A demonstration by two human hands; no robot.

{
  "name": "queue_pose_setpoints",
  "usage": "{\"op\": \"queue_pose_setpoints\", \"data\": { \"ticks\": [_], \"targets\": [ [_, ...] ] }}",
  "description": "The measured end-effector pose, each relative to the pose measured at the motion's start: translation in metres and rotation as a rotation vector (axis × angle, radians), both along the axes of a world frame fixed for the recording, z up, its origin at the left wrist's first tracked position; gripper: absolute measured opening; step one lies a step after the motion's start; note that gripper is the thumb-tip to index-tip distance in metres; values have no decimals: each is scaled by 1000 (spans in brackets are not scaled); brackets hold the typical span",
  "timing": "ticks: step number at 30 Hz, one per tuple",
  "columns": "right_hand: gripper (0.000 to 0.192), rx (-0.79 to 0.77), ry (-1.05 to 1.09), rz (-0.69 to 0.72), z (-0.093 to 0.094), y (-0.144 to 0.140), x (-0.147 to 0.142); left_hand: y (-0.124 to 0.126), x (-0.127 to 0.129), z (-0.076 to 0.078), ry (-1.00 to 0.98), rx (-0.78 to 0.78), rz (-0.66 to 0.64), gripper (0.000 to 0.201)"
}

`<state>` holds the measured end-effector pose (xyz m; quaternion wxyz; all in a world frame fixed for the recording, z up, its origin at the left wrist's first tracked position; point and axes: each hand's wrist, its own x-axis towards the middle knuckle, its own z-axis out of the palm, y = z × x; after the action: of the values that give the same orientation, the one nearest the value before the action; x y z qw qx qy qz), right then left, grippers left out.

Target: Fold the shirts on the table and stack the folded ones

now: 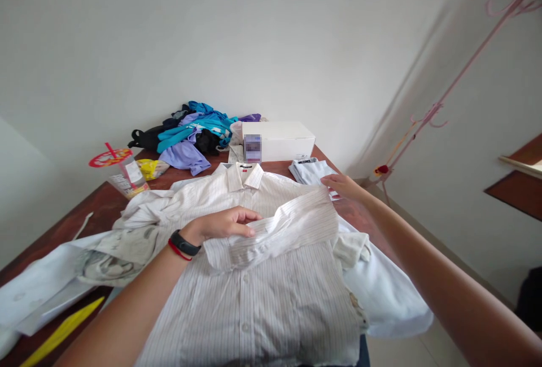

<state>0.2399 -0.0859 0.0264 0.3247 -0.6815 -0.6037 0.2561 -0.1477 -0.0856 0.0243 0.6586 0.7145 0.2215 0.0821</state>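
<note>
A white striped button-up shirt [249, 299] lies front up on the table, its collar at the far end. One sleeve [296, 223] is folded across the chest, with the cuff toward the left. My left hand [228, 223] rests at the upper edge of this sleeve near the cuff, thumb and forefinger apart. At the shoulder fold, my right hand [342, 186] touches the cloth with fingers stretched out; some fingertips are partly hidden. Beneath the striped shirt, other garments spread out, among them a pale blue-white one [385, 293] at the right and a printed grey-white one [114, 260] at the left.
A folded light-blue garment [311, 170] lies beyond my right hand. Behind stand a white box [283, 140] and a small blurred box [253, 148]. A heap of clothes [195, 130], a cup with a straw [129, 175] and a yellow packet [150, 169] are at far left. A pink coat stand [449, 93] leans right.
</note>
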Motion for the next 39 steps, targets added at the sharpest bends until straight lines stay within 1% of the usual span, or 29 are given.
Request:
{"op": "queue_pose_setpoints", "data": {
  "ticks": [3,5,7,9,12,15,18,20,24,26,28,31,34,36,37,39],
  "targets": [
    [27,-176,-31,39,7,22,-11,-4,-1,3,-83,-86,-31,32],
    [25,-274,-125,56,12,38,-22,-5,-3,4,-100,-139,-75,34],
    [23,-338,-233,52,15,55,-31,-5,-7,5,-87,-182,-130,37],
    [22,-355,-299,42,15,69,-36,-5,-11,5,-71,-219,-172,39],
    [18,-318,-325,27,13,81,-37,-6,-13,5,-69,-272,-198,40],
    [14,-293,-323,0,9,83,-36,-10,-8,-1,-61,-316,-240,41],
    [10,-313,-287,-16,4,82,-37,-14,1,-9,-33,-330,-297,45],
    [7,-332,-262,-20,1,83,-37,-15,5,-14,-27,-327,-308,47],
    [5,-360,-219,-26,-4,87,-35,-14,5,-13,-56,-356,-295,45],
    [7,-362,-208,-28,-7,91,-33,-14,3,-11,-87,-384,-273,43],
    [7,-340,-207,-33,-9,93,-32,-14,0,-9,-123,-420,-221,42],
    [8,-255,-228,-50,-11,92,-32,-14,-2,-10,-198,-487,-105,41],
    [14,-154,-262,-70,-12,84,-34,-8,-5,-9,-313,-515,34,37],
    [22,-93,-271,-91,-12,74,-35,-1,-9,-7,-326,-467,147,38],
    [26,-60,-267,-98,-12,68,-34,3,-12,-6,-283,-418,205,38],
    [31,22,-245,-108,-14,54,-33,11,-20,-3,-114,-291,291,36]
  ]
}}
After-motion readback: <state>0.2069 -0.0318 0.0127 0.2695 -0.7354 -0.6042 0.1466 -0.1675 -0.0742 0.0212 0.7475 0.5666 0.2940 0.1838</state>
